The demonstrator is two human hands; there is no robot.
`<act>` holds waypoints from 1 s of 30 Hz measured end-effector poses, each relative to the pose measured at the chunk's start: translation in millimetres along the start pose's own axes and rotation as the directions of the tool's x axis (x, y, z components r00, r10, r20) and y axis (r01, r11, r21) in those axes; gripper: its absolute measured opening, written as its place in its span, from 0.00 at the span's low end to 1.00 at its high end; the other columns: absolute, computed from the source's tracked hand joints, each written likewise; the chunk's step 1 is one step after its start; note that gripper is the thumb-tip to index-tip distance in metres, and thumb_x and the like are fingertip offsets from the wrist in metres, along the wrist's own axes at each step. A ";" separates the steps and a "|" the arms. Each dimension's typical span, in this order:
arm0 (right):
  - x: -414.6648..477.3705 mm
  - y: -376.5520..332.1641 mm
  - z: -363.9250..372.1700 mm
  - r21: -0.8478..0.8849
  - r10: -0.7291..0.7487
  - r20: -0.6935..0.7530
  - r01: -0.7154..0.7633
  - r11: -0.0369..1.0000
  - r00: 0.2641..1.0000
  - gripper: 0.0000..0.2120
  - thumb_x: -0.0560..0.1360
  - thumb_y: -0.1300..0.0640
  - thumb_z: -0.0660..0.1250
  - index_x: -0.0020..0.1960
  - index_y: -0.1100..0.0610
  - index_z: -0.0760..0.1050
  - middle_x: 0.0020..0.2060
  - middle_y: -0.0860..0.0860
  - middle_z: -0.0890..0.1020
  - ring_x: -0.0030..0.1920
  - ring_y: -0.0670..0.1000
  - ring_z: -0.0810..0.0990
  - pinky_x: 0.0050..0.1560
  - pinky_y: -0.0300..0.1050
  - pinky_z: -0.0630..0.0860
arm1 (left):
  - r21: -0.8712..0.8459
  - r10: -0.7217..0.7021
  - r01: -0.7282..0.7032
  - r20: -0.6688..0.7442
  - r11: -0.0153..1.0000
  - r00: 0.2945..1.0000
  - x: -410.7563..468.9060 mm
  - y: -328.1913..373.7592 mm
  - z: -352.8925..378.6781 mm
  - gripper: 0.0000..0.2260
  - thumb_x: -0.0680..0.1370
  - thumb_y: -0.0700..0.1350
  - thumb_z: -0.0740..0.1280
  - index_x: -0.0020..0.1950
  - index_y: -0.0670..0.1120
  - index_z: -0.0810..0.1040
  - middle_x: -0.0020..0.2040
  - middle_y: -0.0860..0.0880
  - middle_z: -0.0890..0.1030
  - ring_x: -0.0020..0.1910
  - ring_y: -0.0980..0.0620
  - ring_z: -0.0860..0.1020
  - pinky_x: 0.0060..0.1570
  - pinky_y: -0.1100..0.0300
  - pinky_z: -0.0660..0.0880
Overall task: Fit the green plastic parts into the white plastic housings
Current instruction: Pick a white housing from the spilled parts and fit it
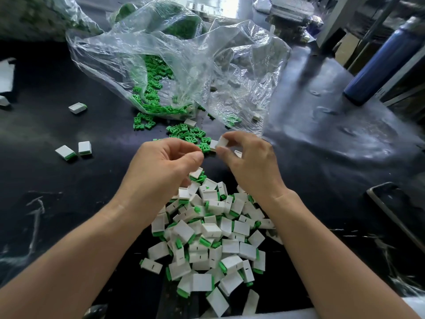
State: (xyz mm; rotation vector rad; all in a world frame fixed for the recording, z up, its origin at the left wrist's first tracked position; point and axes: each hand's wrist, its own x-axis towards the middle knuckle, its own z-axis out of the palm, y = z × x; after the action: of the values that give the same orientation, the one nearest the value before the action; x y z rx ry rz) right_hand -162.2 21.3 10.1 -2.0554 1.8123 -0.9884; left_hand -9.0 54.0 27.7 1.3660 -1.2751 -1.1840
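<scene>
Looking down at the dark bench (69, 180), I see a crumpled clear plastic bag (195, 49) lying open towards me, holding loose green parts (156, 74), some spilling out of its mouth onto the bench. Nearer me lies a heap of white housings (213, 238), many showing green at one end. Above the heap, my right hand (248, 162) pinches one white housing (222, 142) between thumb and fingers. My left hand (165, 162) is curled with its thumb against the forefinger; I cannot tell whether it holds anything.
</scene>
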 end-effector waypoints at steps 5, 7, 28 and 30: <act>-13.6 -23.6 0.0 0.206 -0.140 -0.029 0.143 0.968 0.990 0.13 0.70 0.60 0.72 0.54 0.60 0.80 0.41 0.50 0.82 0.41 0.48 0.79 0.48 0.42 0.76 | -0.140 -0.046 0.048 0.015 0.989 0.999 0.8 2.6 1.0 0.02 0.71 0.43 0.70 0.42 0.48 0.79 0.32 0.51 0.83 0.30 0.57 0.80 0.31 0.63 0.77; -18.8 -28.6 1.9 0.218 -0.231 -0.010 0.228 0.949 0.973 0.13 0.69 0.63 0.70 0.54 0.61 0.80 0.45 0.55 0.83 0.45 0.53 0.81 0.49 0.51 0.78 | -0.139 -0.022 0.022 0.003 0.990 1.000 0.3 2.8 1.2 0.01 0.71 0.41 0.70 0.41 0.45 0.79 0.30 0.50 0.82 0.29 0.56 0.79 0.31 0.63 0.77; 2.2 -7.0 15.6 -0.247 0.004 0.274 0.066 0.967 0.962 0.14 0.77 0.53 0.63 0.61 0.51 0.74 0.53 0.53 0.74 0.57 0.54 0.72 0.49 0.41 0.61 | -0.165 0.004 -0.012 -0.050 0.986 0.999 1.1 2.6 -0.8 0.04 0.71 0.40 0.71 0.37 0.46 0.78 0.29 0.52 0.81 0.26 0.59 0.77 0.24 0.68 0.73; 2.0 -6.8 15.5 -0.241 0.005 0.268 0.063 0.968 0.963 0.13 0.76 0.54 0.64 0.60 0.52 0.74 0.52 0.53 0.74 0.56 0.53 0.72 0.46 0.40 0.60 | -0.164 0.001 -0.009 -0.045 0.986 0.999 1.2 2.6 -0.7 0.04 0.71 0.40 0.71 0.37 0.46 0.79 0.29 0.51 0.81 0.26 0.59 0.77 0.25 0.68 0.73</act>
State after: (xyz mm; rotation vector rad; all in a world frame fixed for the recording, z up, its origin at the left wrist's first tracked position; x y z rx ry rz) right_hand -147.2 16.9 3.1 -2.2362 1.8414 -0.4767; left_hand -8.7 52.7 30.4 1.2606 -1.1228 -1.2203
